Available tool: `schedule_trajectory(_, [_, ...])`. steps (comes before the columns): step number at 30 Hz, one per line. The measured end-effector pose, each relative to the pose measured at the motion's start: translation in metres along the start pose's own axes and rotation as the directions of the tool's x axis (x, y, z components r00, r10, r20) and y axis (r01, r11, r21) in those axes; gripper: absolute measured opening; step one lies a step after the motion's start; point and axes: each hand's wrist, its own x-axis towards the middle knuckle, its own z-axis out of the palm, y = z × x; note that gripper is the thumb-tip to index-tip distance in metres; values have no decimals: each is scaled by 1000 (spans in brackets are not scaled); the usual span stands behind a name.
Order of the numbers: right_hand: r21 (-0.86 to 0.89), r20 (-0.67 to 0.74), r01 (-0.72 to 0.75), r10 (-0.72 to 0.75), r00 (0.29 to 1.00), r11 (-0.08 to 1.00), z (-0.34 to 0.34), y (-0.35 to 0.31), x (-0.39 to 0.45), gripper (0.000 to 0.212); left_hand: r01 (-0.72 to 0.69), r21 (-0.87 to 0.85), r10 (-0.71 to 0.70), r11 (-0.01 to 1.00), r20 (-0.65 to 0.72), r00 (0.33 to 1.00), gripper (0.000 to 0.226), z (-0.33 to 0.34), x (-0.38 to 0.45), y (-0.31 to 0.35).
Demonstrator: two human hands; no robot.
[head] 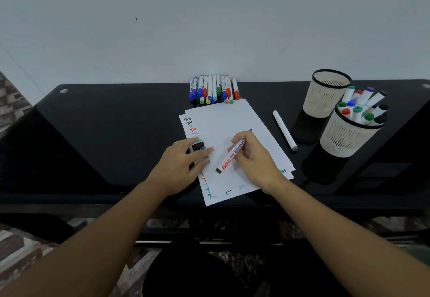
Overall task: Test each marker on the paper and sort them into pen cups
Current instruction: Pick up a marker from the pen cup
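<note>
My right hand grips an uncapped white marker with red and blue print, its black tip down on the white paper. My left hand rests on the paper's left edge and holds the black cap between thumb and fingers. Coloured test marks run down the paper's left margin. A row of several capped markers lies at the desk's back. The far mesh pen cup looks empty. The nearer pen cup holds several markers.
A white marker lies loose on the black glass desk between paper and cups. A grey wall rises right behind the desk. The paper's lower corner overhangs the desk's front edge.
</note>
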Motion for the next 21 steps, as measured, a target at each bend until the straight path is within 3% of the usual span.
schedule_trajectory(4, [81, -16, 33, -32, 999, 996, -4, -6, 0, 11, 54, -17, -53, 998, 79, 995, 77, 1, -2, -1])
schedule_trajectory(6, [153, -18, 29, -26, 999, 988, -4, -7, 0, 17, 61, -29, -58, 998, 93, 994, 87, 0, -2, 0])
schedule_trajectory(10, [155, -37, -21, 27, 999, 988, 1, -9, -2, 24, 90, -66, -85, 994, 80, 993, 91, 0, 0, 0])
schedule_trajectory(16, [117, -14, -13, 15, 1000, 993, 23, -14, -12, 8, 86, -69, -80, 994, 83, 993, 100, 0, 0, -1])
schedule_trajectory(21, [15, 3, -63, 63, 998, 998, 28, -14, -16, 16, 91, -59, -85, 994, 95, 992, 103, 0, 2, -1])
